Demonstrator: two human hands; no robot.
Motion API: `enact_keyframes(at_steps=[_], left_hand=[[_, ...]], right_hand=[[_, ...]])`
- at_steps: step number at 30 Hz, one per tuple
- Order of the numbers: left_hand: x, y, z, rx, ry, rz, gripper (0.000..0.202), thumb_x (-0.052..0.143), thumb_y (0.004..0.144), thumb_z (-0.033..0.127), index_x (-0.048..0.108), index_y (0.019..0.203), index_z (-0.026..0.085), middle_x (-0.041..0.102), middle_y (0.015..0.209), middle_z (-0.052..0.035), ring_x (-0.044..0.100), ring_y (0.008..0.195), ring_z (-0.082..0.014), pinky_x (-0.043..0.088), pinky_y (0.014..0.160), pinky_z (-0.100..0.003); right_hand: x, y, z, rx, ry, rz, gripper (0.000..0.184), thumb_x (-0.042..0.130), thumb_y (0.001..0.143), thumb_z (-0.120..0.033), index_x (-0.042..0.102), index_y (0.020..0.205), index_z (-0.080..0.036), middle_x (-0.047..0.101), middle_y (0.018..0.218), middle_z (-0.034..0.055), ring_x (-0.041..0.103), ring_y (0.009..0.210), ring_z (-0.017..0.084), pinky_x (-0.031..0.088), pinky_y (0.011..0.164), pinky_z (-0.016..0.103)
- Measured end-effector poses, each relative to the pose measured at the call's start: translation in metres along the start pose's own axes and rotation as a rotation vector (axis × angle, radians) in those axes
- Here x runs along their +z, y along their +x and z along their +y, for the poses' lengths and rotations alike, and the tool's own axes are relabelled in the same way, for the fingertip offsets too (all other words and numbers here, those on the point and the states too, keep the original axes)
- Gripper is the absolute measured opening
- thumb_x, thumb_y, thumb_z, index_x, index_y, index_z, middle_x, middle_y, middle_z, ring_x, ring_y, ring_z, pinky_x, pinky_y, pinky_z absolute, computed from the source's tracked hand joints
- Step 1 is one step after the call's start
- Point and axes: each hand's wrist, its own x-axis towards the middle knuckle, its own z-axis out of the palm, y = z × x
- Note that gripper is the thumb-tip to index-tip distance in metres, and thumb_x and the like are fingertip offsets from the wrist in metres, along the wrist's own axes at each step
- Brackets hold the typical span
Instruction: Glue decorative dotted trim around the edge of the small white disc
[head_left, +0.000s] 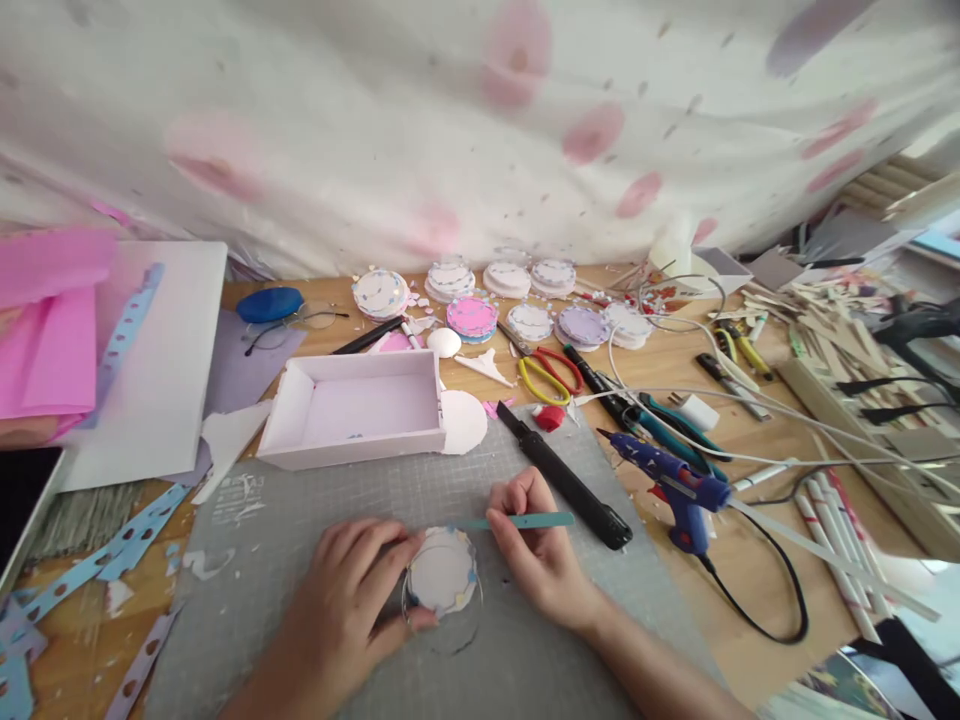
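Note:
On the grey cutting mat (315, 520) lies a small white foam disc (442, 572) with a scalloped, dotted edge. My left hand (349, 595) presses it down, fingers curled round its left side. My right hand (536, 550) is closed in a pinch on a thin teal tool (525, 521) whose tip sits at the disc's upper edge. A thin wire ring lies under the disc.
Behind the mat stand a white open box (356, 408), a black pen-like tool (562, 478), a blue glue gun (675, 490) with cable, scissors (547, 372), pliers and several decorated discs (472, 318). Paper strips (97, 565) and pink sheets lie left, sticks right.

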Motion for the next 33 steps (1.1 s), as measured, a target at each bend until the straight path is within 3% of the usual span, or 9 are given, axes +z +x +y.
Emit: enact_keyframes(at_steps=[13,22,33], left_hand=[[0.0007,-0.0003,-0.0009,-0.015,-0.018,-0.008,0.046,0.065,0.081,0.048,0.059,0.117,0.021,0.066,0.103,-0.0083,0.06,0.095,-0.0248,0.045,0.085,-0.04],[-0.0004,0.0024,-0.0012,-0.005,-0.042,-0.011,0.047,0.066,0.08,0.047,0.058,0.118,0.02,0.065,0.103,-0.0082,0.059,0.095,-0.0252,0.044,0.084,-0.04],[0.0015,-0.0001,-0.0027,0.008,-0.028,0.019,0.046,0.067,0.079,0.046,0.059,0.116,0.021,0.065,0.103,-0.0081,0.059,0.096,-0.0252,0.045,0.084,-0.039]], right_hand=[[0.0004,-0.0023,-0.0036,-0.005,-0.116,-0.046,0.017,0.04,0.096,-0.024,0.027,0.085,-0.025,0.037,0.075,-0.0023,0.033,0.063,0.013,0.032,0.054,0.025],[-0.0007,-0.0023,-0.0035,-0.118,-0.264,-0.124,0.019,0.039,0.09,-0.009,0.028,0.086,-0.025,0.038,0.075,-0.0019,0.036,0.065,0.014,0.034,0.057,0.027],[-0.0001,-0.0012,-0.0041,-0.177,-0.343,-0.121,0.02,0.039,0.088,-0.008,0.028,0.085,-0.024,0.039,0.072,-0.0022,0.037,0.064,0.014,0.036,0.057,0.028]])
